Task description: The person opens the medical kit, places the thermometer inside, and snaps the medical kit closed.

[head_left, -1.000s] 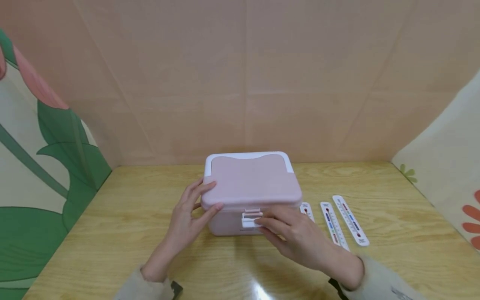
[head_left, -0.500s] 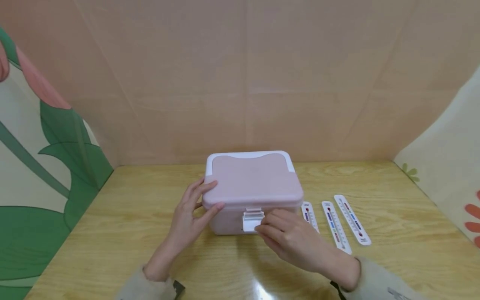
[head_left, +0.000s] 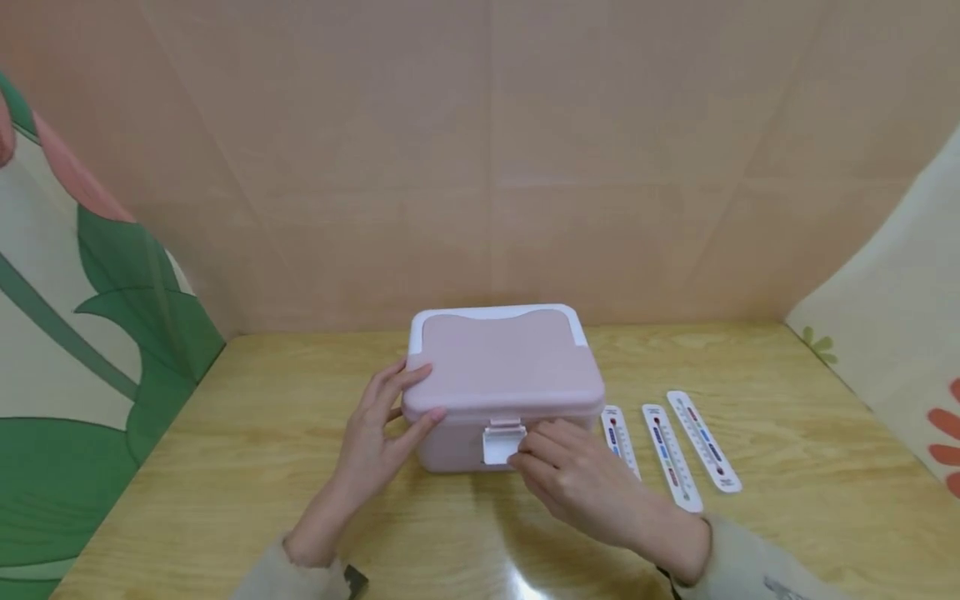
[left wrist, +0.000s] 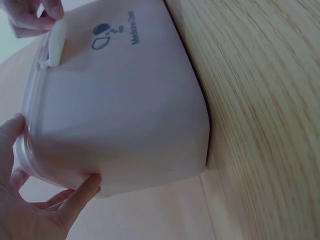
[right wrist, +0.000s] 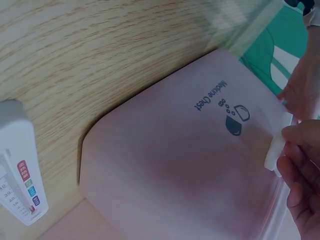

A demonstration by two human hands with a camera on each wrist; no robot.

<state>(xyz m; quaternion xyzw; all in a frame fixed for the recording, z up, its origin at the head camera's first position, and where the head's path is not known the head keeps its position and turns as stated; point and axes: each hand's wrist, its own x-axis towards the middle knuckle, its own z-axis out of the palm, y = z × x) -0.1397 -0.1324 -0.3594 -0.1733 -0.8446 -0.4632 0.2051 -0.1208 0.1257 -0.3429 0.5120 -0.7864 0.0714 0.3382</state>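
Pale beige sleeves, dark marking on the right, small black piece beside the left cuff.

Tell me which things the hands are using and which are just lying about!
Being used:
pink box, touched by the left hand
white latch, pinched by the right hand

Seemingly just lying about:
three white thermometers, beside the box

Pink "Medicine Chest" box, left hand holding a corner, right hand pinching white latch, wood-grain tabletop
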